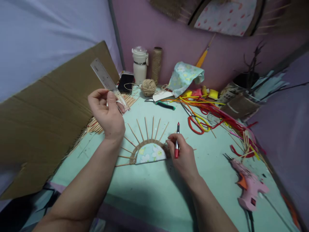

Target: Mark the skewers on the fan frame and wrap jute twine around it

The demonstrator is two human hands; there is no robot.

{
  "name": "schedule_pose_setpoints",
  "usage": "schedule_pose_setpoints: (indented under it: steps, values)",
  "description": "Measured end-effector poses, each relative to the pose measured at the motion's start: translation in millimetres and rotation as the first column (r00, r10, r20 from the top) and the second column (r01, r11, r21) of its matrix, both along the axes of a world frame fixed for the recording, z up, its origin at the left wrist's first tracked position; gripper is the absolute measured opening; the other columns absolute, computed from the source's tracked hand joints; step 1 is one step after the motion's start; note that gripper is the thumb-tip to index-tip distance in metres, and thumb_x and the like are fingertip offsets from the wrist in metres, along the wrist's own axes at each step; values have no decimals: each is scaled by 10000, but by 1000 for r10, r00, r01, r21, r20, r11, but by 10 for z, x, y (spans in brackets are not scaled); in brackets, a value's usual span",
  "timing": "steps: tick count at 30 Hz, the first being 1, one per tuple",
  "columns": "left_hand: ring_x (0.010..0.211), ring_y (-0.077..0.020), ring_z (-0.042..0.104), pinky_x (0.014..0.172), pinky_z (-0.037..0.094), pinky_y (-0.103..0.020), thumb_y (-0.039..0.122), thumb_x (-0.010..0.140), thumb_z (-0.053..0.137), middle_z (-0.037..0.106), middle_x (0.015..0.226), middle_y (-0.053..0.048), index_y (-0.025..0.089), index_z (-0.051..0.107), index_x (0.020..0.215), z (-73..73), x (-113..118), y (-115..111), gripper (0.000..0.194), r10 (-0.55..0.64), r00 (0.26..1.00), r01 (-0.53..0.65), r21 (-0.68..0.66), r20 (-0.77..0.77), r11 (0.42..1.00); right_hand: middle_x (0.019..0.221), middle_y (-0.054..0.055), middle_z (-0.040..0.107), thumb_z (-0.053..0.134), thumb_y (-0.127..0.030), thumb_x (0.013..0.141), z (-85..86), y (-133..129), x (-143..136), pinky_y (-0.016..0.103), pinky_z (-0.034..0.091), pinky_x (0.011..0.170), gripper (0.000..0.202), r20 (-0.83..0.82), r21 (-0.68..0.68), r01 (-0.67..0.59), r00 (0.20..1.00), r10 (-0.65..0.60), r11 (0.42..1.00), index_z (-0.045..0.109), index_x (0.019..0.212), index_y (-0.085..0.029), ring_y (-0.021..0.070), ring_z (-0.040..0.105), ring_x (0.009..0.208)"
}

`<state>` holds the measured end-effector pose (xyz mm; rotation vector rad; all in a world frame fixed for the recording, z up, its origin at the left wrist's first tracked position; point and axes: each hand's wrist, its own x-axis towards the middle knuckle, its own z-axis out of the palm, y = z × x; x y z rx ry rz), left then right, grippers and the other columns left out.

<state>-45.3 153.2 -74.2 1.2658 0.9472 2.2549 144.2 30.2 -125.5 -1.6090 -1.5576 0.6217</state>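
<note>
The left hand [106, 114], left of centre, is nearly closed, fingers curled, pinching the ruler [103, 75], which slants toward the upper left. The right hand [184, 159], just right of centre, is half curled around an upright pen [177, 141]; whether its fingertips also touch a stick, I cannot tell. The half-disc [149, 153] with its fan of sticks [145, 127] lies at the frame's centre, its right end hidden by that hand. Scissors [195, 125] and pliers [165, 105] lie beyond; the glue gun [249, 185] sits lower right, cardboard [55, 106] leans at left.
</note>
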Motion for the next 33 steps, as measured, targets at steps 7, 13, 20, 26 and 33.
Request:
schedule_pose_setpoints:
  steps: [7, 13, 20, 26, 33]
  values:
    - [403, -20, 407, 369, 313, -213, 216, 913, 542, 473, 727, 60, 246, 449, 907, 11, -37, 17, 98, 60, 998, -60, -48, 4, 997, 688, -29, 570, 504, -304, 902, 39, -35, -41, 235, 401, 576, 94, -9, 7, -13, 1000, 13, 1000, 519, 855, -225, 124, 509, 573]
    - [412, -29, 436, 378, 336, -210, 237, 892, 566, 490, 767, 46, 227, 461, 913, -40, 38, -15, 108, -31, 998, 23, -126, -58, 992, 543, -77, 488, 574, -360, 871, 4, -45, -20, 221, 368, 495, 135, 34, 15, -20, 999, 20, 1000, 523, 862, -235, 110, 446, 457]
    - [420, -24, 456, 395, 367, -191, 262, 842, 590, 520, 840, 36, 207, 496, 923, -174, 188, -108, 136, -288, 913, 135, -452, -288, 882, 799, 26, 649, 724, -252, 761, 124, -85, -47, 272, 419, 609, 219, 300, -38, -341, 893, 336, 939, 534, 862, -215, 183, 586, 711]
    - [491, -74, 512, 532, 422, -238, 261, 850, 543, 586, 822, 33, 215, 539, 932, -227, 333, -262, 94, -497, 704, 66, -650, -507, 757, 884, 53, 626, 630, -91, 786, 53, -106, -148, 298, 414, 641, 226, 466, -31, -421, 796, 386, 906, 516, 944, -207, 205, 554, 777]
    - [765, -185, 607, 706, 443, -305, 275, 857, 535, 661, 812, -11, 224, 586, 961, -238, 362, -273, 126, -529, 466, -111, -640, -710, 761, 881, 59, 632, 499, -36, 839, 6, -86, -207, 296, 417, 669, 186, 474, 3, -411, 803, 360, 912, 536, 910, -204, 202, 543, 797]
